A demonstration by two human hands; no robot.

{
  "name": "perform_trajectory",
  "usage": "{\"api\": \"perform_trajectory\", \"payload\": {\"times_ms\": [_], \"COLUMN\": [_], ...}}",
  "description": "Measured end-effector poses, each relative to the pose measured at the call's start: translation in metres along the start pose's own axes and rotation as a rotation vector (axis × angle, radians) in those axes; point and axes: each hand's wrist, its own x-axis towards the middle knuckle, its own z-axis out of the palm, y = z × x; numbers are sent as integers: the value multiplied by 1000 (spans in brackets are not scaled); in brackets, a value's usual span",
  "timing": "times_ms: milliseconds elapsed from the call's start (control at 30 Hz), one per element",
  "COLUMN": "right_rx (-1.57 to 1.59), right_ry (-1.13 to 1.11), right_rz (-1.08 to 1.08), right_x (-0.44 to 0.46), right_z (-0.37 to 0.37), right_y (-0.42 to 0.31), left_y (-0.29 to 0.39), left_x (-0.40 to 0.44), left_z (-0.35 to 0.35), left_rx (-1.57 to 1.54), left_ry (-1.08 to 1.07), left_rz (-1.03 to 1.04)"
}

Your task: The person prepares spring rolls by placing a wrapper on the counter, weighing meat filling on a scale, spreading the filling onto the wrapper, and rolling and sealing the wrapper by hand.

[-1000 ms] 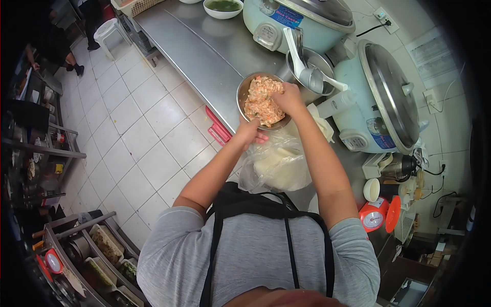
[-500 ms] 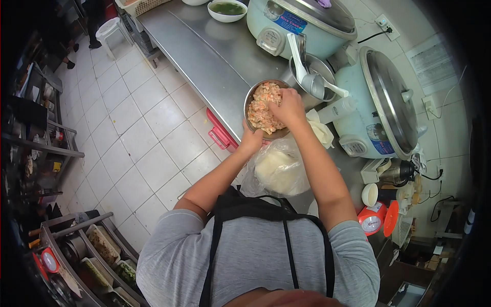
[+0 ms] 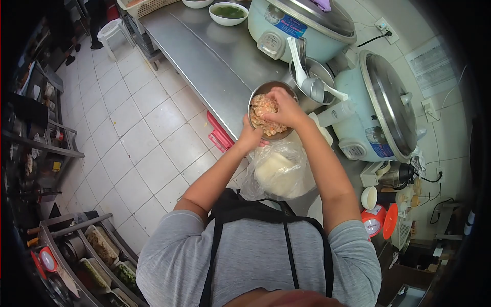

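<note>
A round metal bowl (image 3: 293,91) holds an orange-flecked minced filling (image 3: 263,108) and sits at the front edge of the steel counter. My left hand (image 3: 249,136) grips the bowl's near left side, its fingertips showing below the rim. Inside the bowl, the fingers of my right hand (image 3: 284,108) are curled into the filling at its right side. Just below the bowl, close to my body, lies a clear plastic bag (image 3: 279,171) with pale, round, flat pieces in it.
Two rice cookers (image 3: 388,102) stand beyond and to the right, with a metal pot (image 3: 327,77) holding ladles. A bowl of green soup (image 3: 228,11) is at the far end. Red scales (image 3: 373,219) stand at the right. Another person's legs (image 3: 95,25) show at the far left.
The bowl and my hands have shifted slightly right and towards me in view. My right hand's fingers have drawn the filling together, baring the bowl's far inner wall.
</note>
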Motion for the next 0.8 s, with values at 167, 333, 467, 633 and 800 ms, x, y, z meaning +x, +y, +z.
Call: {"api": "perform_trajectory", "payload": {"times_ms": [167, 333, 467, 633, 800], "right_rx": [-191, -212, -270, -40, -51], "right_ry": [-213, -400, -344, 8, 49], "right_rz": [30, -20, -150, -66, 140], "right_x": [21, 25, 15, -11, -23], "right_z": [7, 17, 5, -10, 0], "right_y": [-12, -28, -24, 18, 14], "left_y": [-1, 5, 3, 3, 7], "left_x": [1, 4, 8, 12, 9], "left_z": [3, -8, -19, -17, 5], "left_rx": [49, -33, -152, -172, -85], "left_ry": [1, 2, -6, -59, -31], "left_rz": [36, -27, -99, -134, -165]}}
